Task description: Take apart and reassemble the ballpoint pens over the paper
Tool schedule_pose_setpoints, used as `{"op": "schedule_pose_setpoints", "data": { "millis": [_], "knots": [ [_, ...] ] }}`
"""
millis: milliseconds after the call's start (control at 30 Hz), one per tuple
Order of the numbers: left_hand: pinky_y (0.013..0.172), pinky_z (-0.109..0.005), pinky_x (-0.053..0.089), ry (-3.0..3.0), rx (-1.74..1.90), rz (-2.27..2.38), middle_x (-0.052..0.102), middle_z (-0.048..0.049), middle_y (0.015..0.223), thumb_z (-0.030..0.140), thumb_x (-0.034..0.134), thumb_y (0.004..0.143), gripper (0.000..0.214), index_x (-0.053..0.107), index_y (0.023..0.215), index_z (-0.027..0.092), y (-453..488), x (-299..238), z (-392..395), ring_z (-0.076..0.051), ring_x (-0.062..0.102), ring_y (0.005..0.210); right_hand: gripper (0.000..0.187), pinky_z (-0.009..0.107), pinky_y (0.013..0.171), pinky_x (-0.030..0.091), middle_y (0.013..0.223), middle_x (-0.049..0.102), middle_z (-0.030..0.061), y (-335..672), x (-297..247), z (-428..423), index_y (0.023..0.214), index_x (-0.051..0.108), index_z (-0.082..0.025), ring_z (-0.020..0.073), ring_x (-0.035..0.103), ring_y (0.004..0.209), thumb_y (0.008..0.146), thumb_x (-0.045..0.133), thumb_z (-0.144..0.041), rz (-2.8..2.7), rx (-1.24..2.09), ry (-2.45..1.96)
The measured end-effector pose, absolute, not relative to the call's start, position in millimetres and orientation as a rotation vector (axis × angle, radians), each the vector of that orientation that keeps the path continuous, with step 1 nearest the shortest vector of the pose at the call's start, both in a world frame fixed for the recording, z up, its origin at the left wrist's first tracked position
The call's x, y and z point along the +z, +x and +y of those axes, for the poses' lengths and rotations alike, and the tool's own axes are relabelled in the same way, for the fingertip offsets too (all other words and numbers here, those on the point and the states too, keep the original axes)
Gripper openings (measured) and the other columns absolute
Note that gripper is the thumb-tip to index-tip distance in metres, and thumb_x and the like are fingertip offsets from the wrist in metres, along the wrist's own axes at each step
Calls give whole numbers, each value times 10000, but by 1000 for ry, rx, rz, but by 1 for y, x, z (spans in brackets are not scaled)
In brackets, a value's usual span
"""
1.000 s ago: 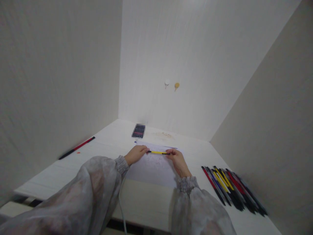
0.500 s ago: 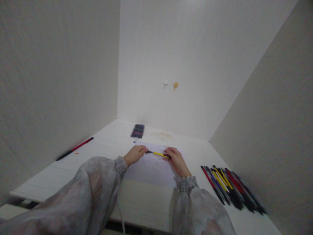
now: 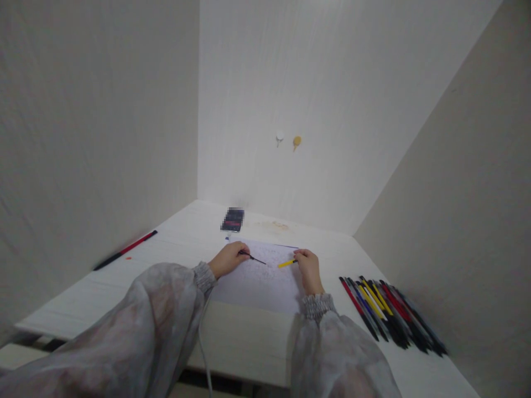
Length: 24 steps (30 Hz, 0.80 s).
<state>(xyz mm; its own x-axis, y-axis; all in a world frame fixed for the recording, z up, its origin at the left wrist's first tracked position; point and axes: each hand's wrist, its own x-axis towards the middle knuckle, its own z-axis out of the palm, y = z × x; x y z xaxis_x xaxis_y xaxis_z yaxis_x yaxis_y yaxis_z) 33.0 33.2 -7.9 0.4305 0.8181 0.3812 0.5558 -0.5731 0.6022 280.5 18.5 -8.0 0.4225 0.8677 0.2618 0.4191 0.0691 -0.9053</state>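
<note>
Pinched in my left hand (image 3: 227, 260) is a thin black pen piece (image 3: 258, 260), its slim rod, like a refill, pointing right. My right hand (image 3: 309, 271) is closed on a yellow pen barrel (image 3: 286, 264), whose yellow end points left and whose dark part runs into my fingers. A small gap separates the two pieces. Both hands are above a sheet of paper (image 3: 253, 296) with faint marks on it. Loose grey-white sleeves cover both arms.
Several red, yellow, grey and black pens (image 3: 390, 315) lie in a row at the right. A red-and-black pen (image 3: 126, 250) lies along the left wall, near a small orange bit (image 3: 128, 258). Behind the paper is a blurred dark phone-like object (image 3: 233, 219). A white cable (image 3: 203, 345) hangs over the front edge.
The black piece and the yellow barrel were in line and touching or nearly so; now they are apart. My right hand has moved slightly right, and the black rod shows more.
</note>
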Motion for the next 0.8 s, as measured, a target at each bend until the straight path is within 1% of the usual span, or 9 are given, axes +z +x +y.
{"op": "schedule_pose_setpoints", "data": {
  "millis": [100, 267, 467, 667, 800],
  "knots": [
    [680, -243, 403, 2305, 936, 1143, 579, -20, 782, 187, 527, 694, 102, 570, 781, 155, 32, -8, 33, -144, 526, 748, 150, 248, 526, 357, 587, 578, 24, 276, -4, 17, 614, 589, -162, 162, 503, 584, 554, 458, -204, -1168, 460, -1579],
    [743, -280, 381, 2386, 1031, 1115, 575, -22, 780, 152, 553, 688, 81, 570, 767, 160, 31, -6, 33, -156, 505, 786, 162, 250, 574, 359, 628, 589, 12, 266, 9, 9, 646, 591, -188, 163, 506, 614, 572, 447, -199, -1264, 377, -1564],
    [794, -301, 355, 2474, 1206, 956, 564, -38, 844, 158, 517, 741, 135, 553, 871, 154, 30, -2, 32, -150, 481, 835, 169, 246, 565, 357, 615, 573, 12, 261, 17, 2, 666, 592, -176, 153, 487, 588, 603, 438, -209, -1270, 306, -1520],
    [788, -306, 354, 2499, 1193, 951, 550, -40, 827, 178, 473, 773, 118, 574, 832, 157, 29, 0, 33, -154, 476, 830, 181, 232, 553, 357, 637, 560, 14, 262, 22, -3, 710, 583, -163, 141, 475, 584, 628, 430, -212, -1166, 230, -1476],
    [795, -317, 350, 2485, 1193, 1013, 546, -42, 830, 170, 454, 778, 124, 563, 837, 156, 28, -2, 35, -162, 468, 839, 171, 239, 571, 367, 658, 577, 26, 265, 17, 2, 699, 576, -170, 152, 493, 609, 636, 422, -205, -1164, 251, -1590]
  ]
}}
